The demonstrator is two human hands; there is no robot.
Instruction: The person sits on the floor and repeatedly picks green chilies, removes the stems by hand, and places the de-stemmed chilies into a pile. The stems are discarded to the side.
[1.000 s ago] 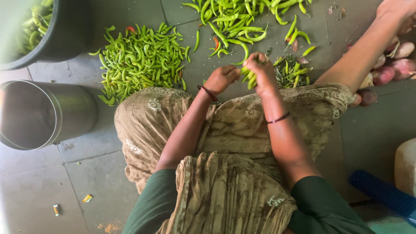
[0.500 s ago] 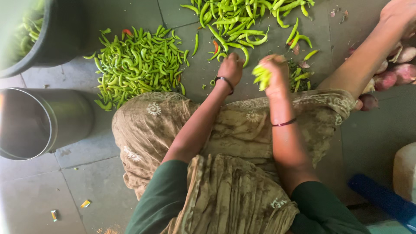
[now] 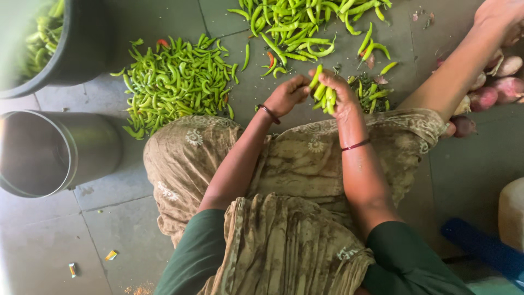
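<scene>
Seated on a grey tiled floor point(image 3: 109, 240), a person is gripping a bunch of slender green chillies point(image 3: 326, 93) in the right hand point(image 3: 338, 93), the left hand point(image 3: 286, 95) curled beside it, while a sorted pile point(image 3: 174, 82) and a looser heap point(image 3: 305, 22) are lying beyond.

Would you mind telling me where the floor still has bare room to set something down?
Bare tile lies below the steel pot, left of the patterned cloth, with only small scraps there. A narrow strip runs between the left chilli heap and the upper chilli heap. It is crowded around the right hand and by the onions.
</scene>
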